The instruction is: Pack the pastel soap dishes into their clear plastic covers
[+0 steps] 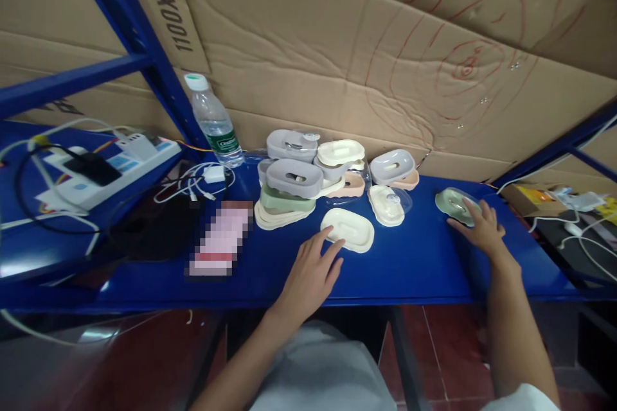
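Observation:
My left hand has its fingers apart, their tips at the near left edge of a cream oval dish lying on the blue table. Over on the right, my right hand is spread against a green oval dish with clear plastic on it; nothing shows wrapped in its fingers. Behind the cream dish stand stacked grey dishes, a green one and cream pieces. A cream dish with clear plastic and a grey dish are between my hands, further back.
A water bottle stands at the back left beside a white charger and cables. A blurred-out pink rectangle lies left of the stacks. Power strips are further left. Cardboard rises behind the blue table.

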A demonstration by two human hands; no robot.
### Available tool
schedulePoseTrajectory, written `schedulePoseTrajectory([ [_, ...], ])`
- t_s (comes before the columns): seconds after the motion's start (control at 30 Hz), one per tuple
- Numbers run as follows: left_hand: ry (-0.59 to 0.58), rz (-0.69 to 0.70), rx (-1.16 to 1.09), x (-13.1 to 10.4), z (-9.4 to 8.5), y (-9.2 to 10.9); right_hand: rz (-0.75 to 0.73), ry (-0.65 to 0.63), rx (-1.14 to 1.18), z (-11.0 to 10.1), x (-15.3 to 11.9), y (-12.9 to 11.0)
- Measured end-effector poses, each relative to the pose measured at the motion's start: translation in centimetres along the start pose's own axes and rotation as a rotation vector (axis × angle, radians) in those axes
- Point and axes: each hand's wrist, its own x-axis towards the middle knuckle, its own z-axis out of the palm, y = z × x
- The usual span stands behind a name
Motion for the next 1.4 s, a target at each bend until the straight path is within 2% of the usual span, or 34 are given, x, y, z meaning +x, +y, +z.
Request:
schedulePoseTrajectory([
  [0.13,-0.026,-0.057,-0.331,-0.7,-1.6,1.9,-0.038,0.033,0.040,-2.2,-5.2,-0.6],
  [0.27,-0.071,-0.052,-0.531,-2.2,-2.3,4.3,-0.085,0.065,0.169,-3.2,-10.4,-3.8],
  [0.37,-0.181,-0.031,-0.596,-3.0,-1.7,5.3,-0.044,0.017,0.292,-3.2,-12.1,-6.1],
  [0.43,-0.258,-0.049,-0.689,-3.3,-0.9,5.5,0.037,0.046,0.335,-3.1,-12.5,-7.3],
  [0.53,-0.312,-0.202,-0.869,-3.7,0.6,5.4,0.164,0.126,0.425,-3.5,-13.3,-9.3],
  [0.6,-0.310,-0.335,-1.019,-3.6,1.4,5.4,0.168,0.112,0.558,-4.3,-14.3,-11.7],
  [0.63,-0.299,-0.376,-1.107,-3.4,1.7,5.3,0.124,0.082,0.634,-4.8,-14.9,-13.3],
  [0.7,-0.231,-0.392,-1.268,-2.7,1.9,5.2,-0.052,-0.042,0.761,-5.8,-15.9,-17.4],
  [0.77,-0.100,-0.364,-1.306,-1.9,1.5,4.9,-0.234,-0.220,0.820,-6.7,-16.1,-21.8],
  [0.87,0.124,-0.338,-1.142,-1.3,0.6,3.7,-0.381,-0.342,0.903,-7.3,-14.2,-26.4],
  [0.93,0.215,-0.340,-1.044,-1.4,0.1,2.6,-0.438,-0.290,0.919,-7.2,-11.1,-27.2],
  [1.0,0.249,-0.352,-1.006,-1.7,-0.3,1.3,-0.431,-0.131,0.815,-6.5,-6.8,-26.2],
  [1.1,0.259,-0.348,-0.966,-1.9,-1.2,-0.1,-0.307,0.135,0.500,-4.4,0.6,-23.4],
  [1.13,0.253,-0.341,-0.939,-1.8,-1.6,-0.4,-0.302,0.145,0.432,-3.5,2.8,-22.6],
  [1.23,0.223,-0.328,-0.854,-1.3,-2.6,-0.9,-0.399,0.029,0.361,-0.5,7.7,-21.2],
  [1.3,0.200,-0.327,-0.832,-1.3,-2.9,-0.9,-0.437,-0.036,0.352,1.2,9.1,-20.9],
  [1.4,0.146,-0.343,-0.832,-1.6,-2.8,-0.6,-0.401,-0.040,0.289,2.6,9.3,-20.8],
])
